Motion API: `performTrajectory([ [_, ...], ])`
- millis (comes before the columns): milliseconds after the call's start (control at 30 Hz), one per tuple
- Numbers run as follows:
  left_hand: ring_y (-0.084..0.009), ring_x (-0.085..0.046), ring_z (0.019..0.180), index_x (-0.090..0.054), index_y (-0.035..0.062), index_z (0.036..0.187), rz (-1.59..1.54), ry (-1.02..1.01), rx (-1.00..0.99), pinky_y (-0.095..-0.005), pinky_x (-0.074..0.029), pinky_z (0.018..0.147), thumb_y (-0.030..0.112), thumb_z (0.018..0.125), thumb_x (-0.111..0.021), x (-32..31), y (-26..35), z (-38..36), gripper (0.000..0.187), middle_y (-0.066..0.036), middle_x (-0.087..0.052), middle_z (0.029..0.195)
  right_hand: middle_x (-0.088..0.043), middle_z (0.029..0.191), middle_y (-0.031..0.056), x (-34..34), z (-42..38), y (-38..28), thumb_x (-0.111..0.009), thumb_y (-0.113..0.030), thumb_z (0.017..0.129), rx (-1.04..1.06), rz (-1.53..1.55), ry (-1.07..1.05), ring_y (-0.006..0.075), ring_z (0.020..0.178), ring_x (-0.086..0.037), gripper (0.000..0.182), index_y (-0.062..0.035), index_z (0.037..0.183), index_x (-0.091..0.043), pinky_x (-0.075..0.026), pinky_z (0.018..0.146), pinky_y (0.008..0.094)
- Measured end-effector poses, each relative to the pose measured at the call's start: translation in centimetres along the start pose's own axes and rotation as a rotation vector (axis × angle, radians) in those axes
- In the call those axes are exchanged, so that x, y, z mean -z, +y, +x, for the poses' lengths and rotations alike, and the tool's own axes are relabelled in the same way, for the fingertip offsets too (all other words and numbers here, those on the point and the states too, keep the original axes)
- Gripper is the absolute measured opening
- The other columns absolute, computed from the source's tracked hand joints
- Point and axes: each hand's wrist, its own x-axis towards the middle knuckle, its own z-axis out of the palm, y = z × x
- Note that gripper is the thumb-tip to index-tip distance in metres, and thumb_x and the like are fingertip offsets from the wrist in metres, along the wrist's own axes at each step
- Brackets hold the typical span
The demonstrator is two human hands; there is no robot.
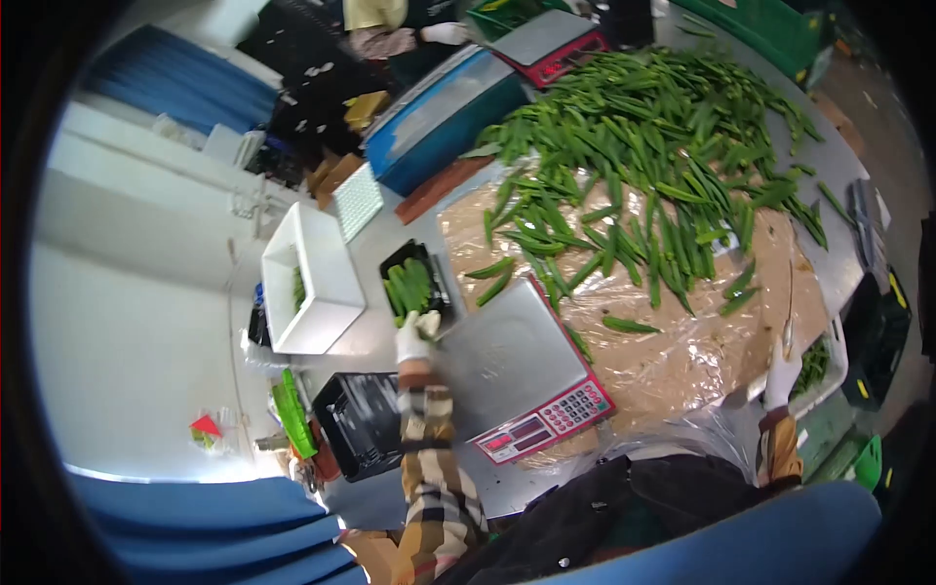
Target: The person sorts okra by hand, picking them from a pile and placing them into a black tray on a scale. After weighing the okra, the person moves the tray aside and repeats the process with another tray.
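My left hand point(416, 337), in a white glove, grips the near end of a small black tray point(441, 283). Green okra pods point(408, 285) lie side by side in that tray. Just right of this hand stands a digital scale point(512, 361) with a bare metal plate and a red-framed keypad. My right hand point(780, 378), also gloved, is at the table's right edge by a white crate point(837, 361) with okra inside. A thin line runs up from its fingertips over the plastic-covered cardboard point(702, 361); I cannot tell whether the fingers hold anything.
A big heap of loose okra point(663, 127) covers the far side. Stacked black trays point(359, 424) stand left of my forearm, a white bin point(312, 283) beyond them. Farther back are a blue box point(439, 117) and a second scale point(551, 44). Another person's gloved hand point(445, 33) shows at the top.
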Motion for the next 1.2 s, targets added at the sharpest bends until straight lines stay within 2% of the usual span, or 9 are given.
performTrajectory([
  [67, -0.0241, -0.069, 0.084, -0.057, -0.0002, 0.106, 0.157, -0.422, -0.172, -0.0303, -0.059, 0.065, 0.013, 0.094, -0.064, -0.1, 2.2, -5.0, 0.02, -0.017, -0.067, 0.099, -0.066, 0.096, 0.0058, 1.2, 2.4, 0.6, -0.061, -0.01, 0.095, 0.061, -0.071, 0.108, 0.011, 0.086, -0.055, 0.031, 0.0037, 0.123, -0.06, -0.046, 0.078, 0.0277],
  [167, -0.0123, -0.065, 0.085, -0.063, 0.0021, 0.105, 0.607, 0.041, -0.614, -0.0218, -0.054, 0.065, 0.007, 0.093, -0.064, -5.1, 6.2, -19.0, 0.013, -0.007, -0.066, 0.11, -0.068, 0.095, 0.0178, 3.4, 6.4, 2.2, -0.065, -0.015, 0.091, 0.032, -0.353, 0.196, 0.0218, 0.087, -0.062, 0.028, 0.0028, 0.113, -0.063, -0.049, 0.081, 0.0349],
  [200, -0.0158, -0.066, 0.088, -0.064, -0.0009, 0.108, 0.717, 0.078, -0.58, -0.0276, -0.055, 0.075, 0.007, 0.094, -0.063, -6.1, 5.5, -20.5, 0.016, -0.009, -0.067, 0.107, -0.068, 0.096, 0.0188, 5.0, 7.0, 2.7, -0.066, -0.017, 0.09, 0.048, -0.209, 0.199, 0.0242, 0.089, -0.063, 0.032, 0.0023, 0.116, -0.063, -0.049, 0.083, 0.0367],
  [267, -0.0201, -0.066, 0.09, -0.065, -0.0035, 0.109, 1.23, 0.422, -1.118, -0.0338, -0.052, 0.085, 0.009, 0.094, -0.063, -1.5, 9.5, -23.8, 0.02, -0.011, -0.07, 0.104, -0.069, 0.093, 0.0163, 3.5, 10.2, 3.5, -0.067, -0.019, 0.088, 0.106, -0.339, 0.261, 0.0217, 0.083, -0.063, 0.04, 0.002, 0.121, -0.061, -0.05, 0.077, 0.0359],
  [500, -0.023, -0.067, 0.089, -0.066, -0.008, 0.108, 1.472, 0.525, -0.793, -0.0326, -0.05, 0.082, 0.016, 0.091, -0.067, 10.2, 10.4, -21.3, 0.029, -0.017, -0.072, 0.1, -0.059, 0.128, 0.0191, 1.4, 12.6, 1.8, -0.07, -0.029, 0.081, 0.406, -0.928, 0.281, 0.0369, 0.12, -0.054, 0.059, -0.009, 0.134, -0.056, -0.041, 0.103, 0.0453],
  [700, -0.0146, -0.054, 0.071, -0.067, -0.0094, 0.095, 1.326, 0.43, -0.664, -0.0318, -0.046, 0.069, 0.013, 0.087, -0.065, 10.4, 12.3, -21.5, 0.024, -0.009, -0.069, 0.083, -0.06, 0.124, 0.0111, -4.3, 7.6, -3.0, -0.064, -0.004, 0.074, 0.767, -0.737, -0.282, 0.0323, 0.121, -0.052, 0.051, -0.0104, 0.125, -0.06, -0.04, 0.102, 0.0444],
  [933, -0.0316, -0.067, 0.097, -0.067, -0.0024, 0.109, 1.413, 0.954, -1.128, -0.0339, -0.051, 0.086, 0.015, 0.093, -0.063, 5.7, 11.0, -26.9, 0.024, -0.018, -0.069, 0.107, -0.054, 0.138, 0.0114, -7.1, 8.7, -1.6, -0.058, -0.009, 0.079, 1.038, -1.014, -0.411, 0.0318, 0.135, -0.043, 0.053, -0.0088, 0.132, -0.056, -0.032, 0.112, 0.0439],
  [1067, -0.0291, -0.064, 0.088, -0.066, -0.0007, 0.105, 1.548, 0.599, -1.52, -0.0363, -0.052, 0.078, 0.009, 0.092, -0.063, -2.0, 6.4, -31.6, 0.016, -0.015, -0.067, 0.098, -0.065, 0.114, 0.0142, -7.5, 10.3, -4.5, -0.064, -0.015, 0.075, 0.855, -1.211, -0.76, 0.0334, 0.117, -0.057, 0.039, -0.005, 0.113, -0.063, -0.039, 0.104, 0.0463],
  [1200, -0.0291, -0.06, 0.082, -0.067, 0.0055, 0.102, 1.706, 0.03, -1.372, -0.0386, -0.05, 0.072, 0.005, 0.081, -0.069, -6.4, -3.6, -32.8, 0.02, -0.011, -0.062, 0.09, -0.067, 0.102, 0.0177, -5.7, 11.4, -5.3, -0.069, -0.017, 0.072, 0.785, -0.97, -0.874, 0.0369, 0.101, -0.063, 0.037, -0.0045, 0.106, -0.063, -0.047, 0.091, 0.0456],
])
